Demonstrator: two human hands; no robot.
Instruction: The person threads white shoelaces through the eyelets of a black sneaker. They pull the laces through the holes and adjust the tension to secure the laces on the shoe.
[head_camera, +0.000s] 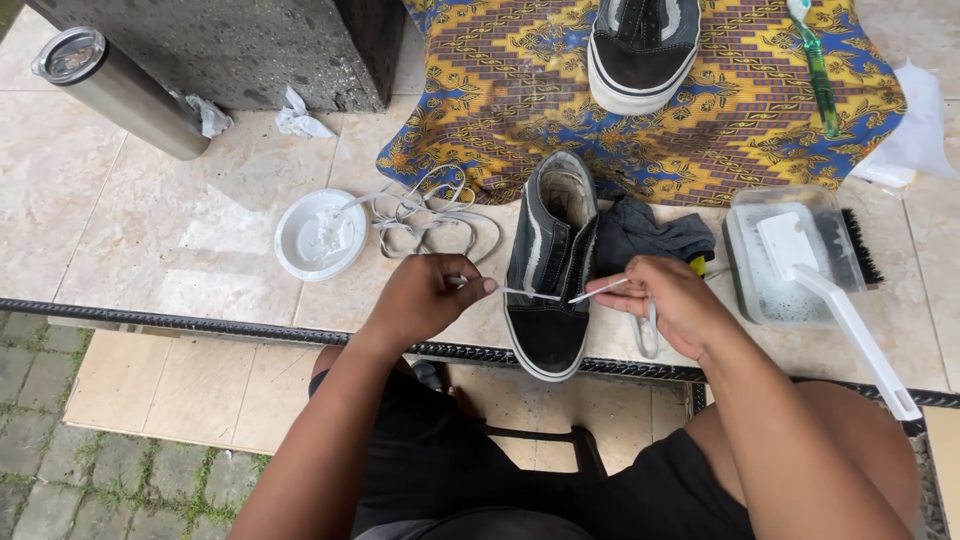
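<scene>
Two hands work at one black shoe (548, 270) that lies near the front edge of the tiled table (180, 230), toe toward the person. The left hand (425, 295) has its fingers pinched shut on one tip of a pale lace (530, 294); the right hand (670, 300) has its fingers closed on the other tip, which slants up from the shoe's upper. Both tips meet over the eyelets, and a loop of lace hangs below the right hand.

Just left of the shoe a loose grey lace (430, 210) lies coiled, one end touching a white round lid (320, 235). A dark cloth (650, 232) sits bunched against the shoe's right side. Further right stands a clear tub (745, 200) with suds, and a white-handled brush (850, 310) rests across it, its handle reaching over the front edge. Toward the back edge a patterned yellow and blue cloth (500, 90) carries a second black shoe (640, 50) and a green toothbrush (820, 80). A steel tumbler (120, 90) lies at the back left corner.
</scene>
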